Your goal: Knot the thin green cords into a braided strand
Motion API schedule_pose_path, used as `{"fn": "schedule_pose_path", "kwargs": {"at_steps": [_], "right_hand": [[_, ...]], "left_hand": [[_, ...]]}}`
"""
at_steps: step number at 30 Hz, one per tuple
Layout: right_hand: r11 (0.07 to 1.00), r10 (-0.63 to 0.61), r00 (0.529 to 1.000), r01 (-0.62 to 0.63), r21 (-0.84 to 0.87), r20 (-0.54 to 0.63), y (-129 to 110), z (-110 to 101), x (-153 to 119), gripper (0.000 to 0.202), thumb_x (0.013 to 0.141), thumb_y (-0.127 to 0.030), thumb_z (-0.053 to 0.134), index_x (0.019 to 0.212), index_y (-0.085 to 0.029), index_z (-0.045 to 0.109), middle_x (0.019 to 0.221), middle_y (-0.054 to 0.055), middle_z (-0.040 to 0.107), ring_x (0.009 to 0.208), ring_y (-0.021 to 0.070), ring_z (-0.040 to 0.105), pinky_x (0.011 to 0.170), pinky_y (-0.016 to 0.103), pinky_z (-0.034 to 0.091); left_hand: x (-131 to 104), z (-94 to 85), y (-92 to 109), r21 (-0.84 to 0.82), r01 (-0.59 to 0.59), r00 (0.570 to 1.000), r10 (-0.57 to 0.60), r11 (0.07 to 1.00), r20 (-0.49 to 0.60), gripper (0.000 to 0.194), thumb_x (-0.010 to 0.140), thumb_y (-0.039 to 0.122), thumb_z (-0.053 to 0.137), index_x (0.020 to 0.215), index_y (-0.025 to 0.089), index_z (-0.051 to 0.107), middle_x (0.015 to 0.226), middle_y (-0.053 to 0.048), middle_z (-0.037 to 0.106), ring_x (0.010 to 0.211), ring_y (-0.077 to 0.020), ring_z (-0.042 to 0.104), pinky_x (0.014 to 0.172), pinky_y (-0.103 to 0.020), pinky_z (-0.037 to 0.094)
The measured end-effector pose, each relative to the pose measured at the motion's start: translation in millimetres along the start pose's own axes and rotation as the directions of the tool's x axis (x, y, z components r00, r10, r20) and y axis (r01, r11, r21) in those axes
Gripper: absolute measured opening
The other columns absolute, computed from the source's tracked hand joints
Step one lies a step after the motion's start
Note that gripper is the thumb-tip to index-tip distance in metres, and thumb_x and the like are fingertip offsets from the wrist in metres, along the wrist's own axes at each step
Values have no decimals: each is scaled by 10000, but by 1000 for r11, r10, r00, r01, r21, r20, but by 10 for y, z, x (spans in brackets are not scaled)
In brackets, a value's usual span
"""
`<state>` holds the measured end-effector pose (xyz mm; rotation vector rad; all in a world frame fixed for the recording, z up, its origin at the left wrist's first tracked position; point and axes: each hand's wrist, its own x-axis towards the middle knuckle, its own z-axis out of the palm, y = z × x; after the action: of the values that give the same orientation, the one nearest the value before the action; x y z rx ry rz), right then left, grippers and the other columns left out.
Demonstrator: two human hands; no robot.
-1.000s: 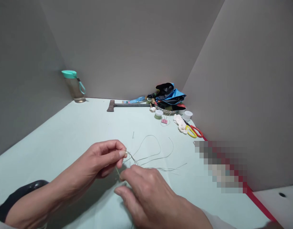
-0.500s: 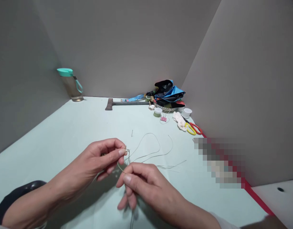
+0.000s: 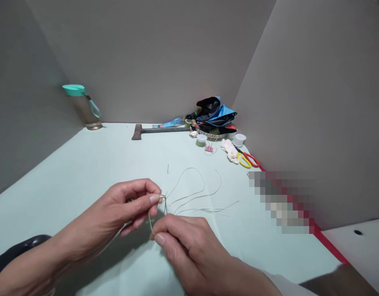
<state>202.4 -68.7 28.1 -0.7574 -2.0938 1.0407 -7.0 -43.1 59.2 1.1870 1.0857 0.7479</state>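
Observation:
Thin green cord runs between my two hands above the pale table. My left hand is closed, pinching the cord between thumb and forefinger, with a small loop standing out at the fingertips. Just below and to the right, my right hand grips a strand between thumb and forefinger, its other fingers curled under and hidden. Several loose cord ends trail over the table to the right, one in a wide curve. A small nail or pin lies beyond my hands.
At the back left stands a bottle with a teal lid. A hatchet lies along the rear edge, beside a blue and black bag. Thread spools, a pink binder clip and scissors sit at the right. Grey partitions enclose the table.
My right hand has turned and drawn its fingers in, pulling the strand down so it hangs straighter. My left hand keeps its pinch. The whole view has shifted slightly.

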Motion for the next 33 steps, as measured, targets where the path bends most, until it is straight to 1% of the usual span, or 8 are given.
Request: {"fn": "schedule_pose_path", "kwargs": {"at_steps": [7, 10, 13, 15, 18, 25, 30, 33], "right_hand": [[999, 47, 999, -47, 21, -18, -14, -55, -5, 186, 1060, -164, 568, 887, -233, 564, 783, -42, 616, 719, 119, 579, 735, 235, 483], [985, -112, 982, 89, -147, -154, 10, -85, 7, 209, 1079, -128, 558, 925, -201, 679, 858, 11, 678, 773, 142, 626, 742, 258, 527], [925, -285, 910, 178, -337, -300, 40, -99, 56, 236, 1046, -68, 552, 943, -149, 748, 958, 84, 680, 821, 167, 653, 727, 283, 571], [909, -321, 889, 192, -369, -327, 44, -103, 96, 235, 1038, -59, 555, 970, -139, 766, 1047, 118, 693, 885, 184, 689, 771, 306, 612], [915, -315, 888, 191, -356, -335, 31, -109, 137, 232, 1032, -53, 561, 1014, -146, 772, 1083, 124, 702, 923, 194, 714, 795, 320, 636], [935, -302, 895, 210, -287, -328, 66, -97, 190, 226, 1038, -44, 520, 980, -153, 709, 1126, 128, 699, 1085, 208, 725, 875, 313, 621], [980, -184, 942, 154, -126, -282, 106, -47, 212, 215, 1106, -133, 462, 968, -215, 605, 965, 24, 653, 818, 134, 656, 759, 265, 572], [992, -119, 948, 98, -84, -295, 79, -42, 204, 216, 1105, -161, 478, 922, -237, 562, 863, -23, 602, 712, 117, 572, 694, 250, 503]], "left_hand": [[19, -111, -98, 43, 3, 998, -6, 999, 62, 385, 956, 613, 829, 910, 240, 747, 727, 43, 613, 554, -76, 411, 439, -127, 320], [17, -122, -94, 105, -29, 996, 20, 994, 87, 375, 973, 611, 815, 902, 245, 773, 712, 47, 574, 565, -80, 418, 447, -123, 339], [3, -109, -75, 121, -29, 997, 20, 992, 79, 371, 975, 617, 809, 894, 257, 783, 709, 59, 564, 515, -55, 355, 423, -118, 302], [-8, -102, -69, 77, -16, 998, 11, 997, 70, 367, 970, 616, 816, 888, 260, 777, 708, 68, 571, 472, -33, 302, 400, -117, 256], [-22, -104, -75, 24, 10, 998, -11, 1000, 66, 355, 951, 600, 845, 886, 258, 780, 687, 78, 559, 460, -26, 274, 397, -113, 249], [-19, -112, -86, 80, -2, 995, -6, 997, 95, 354, 929, 596, 863, 850, 256, 802, 708, 38, 616, 505, -63, 433, 400, -119, 308], [-47, -57, -68, 142, -20, 999, 15, 990, 38, 370, 940, 628, 818, 884, 263, 816, 616, 51, 548, 448, -80, 372, 362, -160, 344], [-80, -28, -64, 223, -88, 996, 93, 971, -10, 361, 949, 616, 795, 869, 265, 820, 542, 59, 463, 463, -111, 370, 374, -181, 359]]}}
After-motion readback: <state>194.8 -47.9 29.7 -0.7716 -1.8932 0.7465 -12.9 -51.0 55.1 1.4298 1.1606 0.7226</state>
